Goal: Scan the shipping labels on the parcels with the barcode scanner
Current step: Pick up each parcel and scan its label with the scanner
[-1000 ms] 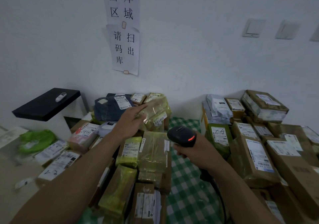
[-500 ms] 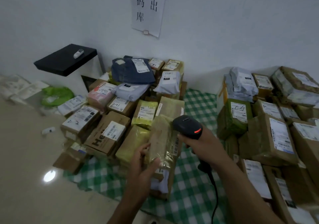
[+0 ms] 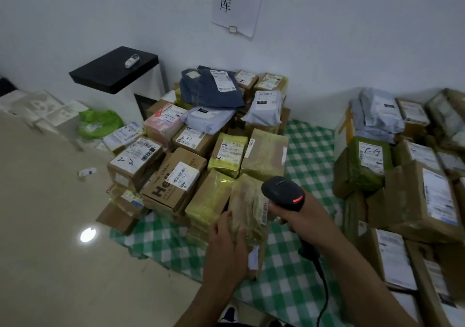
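Note:
My left hand [image 3: 227, 245] grips a yellowish tape-wrapped parcel [image 3: 247, 207], held upright above the green checked cloth [image 3: 299, 276]. A white label with a barcode runs down the parcel's right edge. My right hand [image 3: 305, 216] holds a black barcode scanner [image 3: 283, 193] by its handle. The scanner's head sits just right of that label, almost touching it, and a red light glows on its back. Its black cable hangs down toward the bottom of the view.
A heap of labelled boxes and bags [image 3: 201, 140] lies on the cloth left of centre. Another stack of cardboard parcels [image 3: 412, 183] fills the right side. A black-topped stand [image 3: 113, 71] with a small white device sits against the wall. Beige floor [image 3: 50, 251] spreads to the left.
My left hand lifted the yellowish parcel off the far pile and brought it down and close to me. The scanner now sits against its label. The view has tilted down and left.

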`<state>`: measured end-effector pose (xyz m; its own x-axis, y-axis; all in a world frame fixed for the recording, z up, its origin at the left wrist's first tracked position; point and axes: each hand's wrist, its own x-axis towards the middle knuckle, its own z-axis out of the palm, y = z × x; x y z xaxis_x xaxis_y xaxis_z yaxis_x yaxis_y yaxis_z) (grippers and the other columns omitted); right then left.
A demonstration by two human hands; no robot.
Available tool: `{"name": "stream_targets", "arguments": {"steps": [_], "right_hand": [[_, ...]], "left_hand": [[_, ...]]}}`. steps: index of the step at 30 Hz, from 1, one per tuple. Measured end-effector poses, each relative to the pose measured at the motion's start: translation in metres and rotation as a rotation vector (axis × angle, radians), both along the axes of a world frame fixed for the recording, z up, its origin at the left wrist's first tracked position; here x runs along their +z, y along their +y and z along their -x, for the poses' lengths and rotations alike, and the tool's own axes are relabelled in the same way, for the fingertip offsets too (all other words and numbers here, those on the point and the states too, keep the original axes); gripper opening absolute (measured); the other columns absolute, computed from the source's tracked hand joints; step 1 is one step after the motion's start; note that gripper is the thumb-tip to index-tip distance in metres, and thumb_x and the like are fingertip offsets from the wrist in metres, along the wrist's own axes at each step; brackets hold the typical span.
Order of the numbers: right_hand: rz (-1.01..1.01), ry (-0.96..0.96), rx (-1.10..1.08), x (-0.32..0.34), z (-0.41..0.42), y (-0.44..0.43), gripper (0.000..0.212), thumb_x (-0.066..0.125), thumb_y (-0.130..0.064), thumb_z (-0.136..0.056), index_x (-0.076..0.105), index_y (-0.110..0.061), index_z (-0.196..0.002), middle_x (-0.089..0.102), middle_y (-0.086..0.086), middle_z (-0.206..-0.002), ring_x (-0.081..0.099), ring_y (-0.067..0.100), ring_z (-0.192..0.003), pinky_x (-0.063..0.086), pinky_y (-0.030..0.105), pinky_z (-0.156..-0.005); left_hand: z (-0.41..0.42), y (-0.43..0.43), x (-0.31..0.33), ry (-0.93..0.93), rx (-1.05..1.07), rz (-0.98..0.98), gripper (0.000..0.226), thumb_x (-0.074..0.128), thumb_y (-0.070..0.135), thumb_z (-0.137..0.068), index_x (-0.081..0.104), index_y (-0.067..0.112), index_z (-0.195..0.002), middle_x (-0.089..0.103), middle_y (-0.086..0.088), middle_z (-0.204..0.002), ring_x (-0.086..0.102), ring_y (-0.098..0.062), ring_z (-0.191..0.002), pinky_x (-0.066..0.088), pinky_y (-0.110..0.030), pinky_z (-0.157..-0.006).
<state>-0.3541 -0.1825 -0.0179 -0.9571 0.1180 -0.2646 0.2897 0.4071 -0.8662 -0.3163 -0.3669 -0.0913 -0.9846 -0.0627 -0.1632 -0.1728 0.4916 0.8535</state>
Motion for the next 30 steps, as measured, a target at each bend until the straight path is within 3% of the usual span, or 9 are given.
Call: {"name": "stream_targets", "arguments": {"steps": [3, 6, 9, 13, 18, 22, 25, 27, 30], "right_hand": [[0.028, 0.001, 0.004, -0.001, -0.003, 0.003, 0.017, 0.080, -0.026, -0.091, 0.070, -0.032, -0.103, 0.076, -0.014, -0.083, 0.069, -0.001, -0.068, 0.048, 0.011, -0.054], [0.049, 0.002, 0.005, 0.001, -0.005, 0.004, 0.018, 0.080, -0.024, -0.091, 0.069, -0.035, -0.101, 0.075, -0.017, -0.080, 0.068, -0.003, -0.067, 0.048, 0.010, -0.053], [0.034, -0.002, -0.011, 0.001, -0.006, 0.006, 0.017, 0.080, -0.024, -0.091, 0.069, -0.035, -0.099, 0.075, -0.007, -0.083, 0.068, -0.001, -0.065, 0.050, 0.011, -0.054], [0.026, 0.012, -0.038, 0.001, -0.008, 0.010, 0.022, 0.079, -0.025, -0.091, 0.066, -0.037, -0.104, 0.074, -0.009, -0.087, 0.069, -0.001, -0.067, 0.049, 0.012, -0.054], [0.068, 0.036, -0.078, 0.001, -0.011, 0.016, 0.025, 0.079, -0.021, -0.092, 0.066, -0.032, -0.110, 0.073, -0.007, -0.087, 0.066, -0.003, -0.064, 0.049, 0.014, -0.055], [0.066, 0.032, -0.103, 0.001, -0.013, 0.020, 0.021, 0.079, -0.023, -0.091, 0.064, -0.037, -0.097, 0.073, -0.001, -0.081, 0.065, 0.000, -0.062, 0.052, 0.022, -0.059], [0.066, 0.032, -0.109, 0.006, -0.013, 0.024, 0.021, 0.080, -0.023, -0.090, 0.065, -0.036, -0.099, 0.074, -0.002, -0.082, 0.067, 0.002, -0.064, 0.054, 0.027, -0.064], [0.076, 0.040, -0.148, 0.008, -0.015, 0.032, 0.024, 0.081, -0.023, -0.090, 0.067, -0.031, -0.108, 0.074, -0.005, -0.081, 0.068, 0.004, -0.065, 0.055, 0.026, -0.062], [0.103, 0.048, -0.264, 0.015, -0.024, 0.050, 0.031, 0.081, -0.021, -0.090, 0.064, -0.032, -0.114, 0.074, -0.004, -0.080, 0.067, 0.005, -0.062, 0.054, 0.027, -0.060]], "left_hand": [[-0.003, -0.005, 0.012, -0.046, -0.084, 0.266, 0.057, 0.049, 0.040, -0.102, 0.028, 0.032, -0.155, 0.032, 0.006, -0.158, 0.063, -0.025, -0.110, 0.046, -0.033, -0.079], [0.001, -0.005, 0.022, 0.155, -0.106, 0.408, 0.064, 0.033, 0.043, -0.095, 0.038, 0.025, -0.156, 0.037, -0.001, -0.162, 0.054, -0.027, -0.126, 0.051, -0.040, -0.095], [0.017, 0.005, 0.008, 0.293, -0.187, 0.446, 0.064, 0.038, 0.047, -0.097, 0.044, 0.020, -0.155, 0.038, -0.007, -0.163, 0.035, -0.027, -0.146, 0.038, -0.048, -0.118], [0.034, 0.024, 0.002, 0.167, -0.278, 0.381, 0.087, 0.066, 0.050, -0.092, 0.020, 0.025, -0.162, 0.007, -0.005, -0.173, 0.004, -0.026, -0.159, 0.025, -0.047, -0.126], [0.039, 0.016, 0.008, 0.103, -0.166, 0.254, 0.100, 0.081, 0.032, -0.084, 0.020, 0.027, -0.163, 0.017, 0.000, -0.170, 0.015, -0.024, -0.155, 0.026, -0.039, -0.121], [0.039, 0.012, -0.005, 0.043, -0.248, 0.365, 0.095, 0.079, 0.028, -0.084, 0.023, 0.026, -0.161, 0.004, -0.002, -0.173, 0.003, -0.028, -0.157, 0.019, -0.044, -0.126], [0.042, 0.017, -0.010, 0.050, -0.255, 0.411, 0.099, 0.074, 0.032, -0.086, 0.012, 0.021, -0.164, -0.001, -0.003, -0.173, -0.008, -0.030, -0.158, 0.005, -0.045, -0.129], [0.045, 0.021, 0.001, 0.035, -0.239, 0.394, 0.103, 0.074, 0.039, -0.089, 0.007, 0.019, -0.165, 0.002, -0.002, -0.173, -0.006, -0.029, -0.158, 0.006, -0.043, -0.128], [0.049, 0.036, 0.041, 0.192, -0.226, 0.271, 0.082, 0.072, 0.044, -0.092, 0.029, 0.026, -0.159, 0.034, 0.004, -0.161, 0.026, -0.023, -0.148, 0.030, -0.040, -0.120]]}}
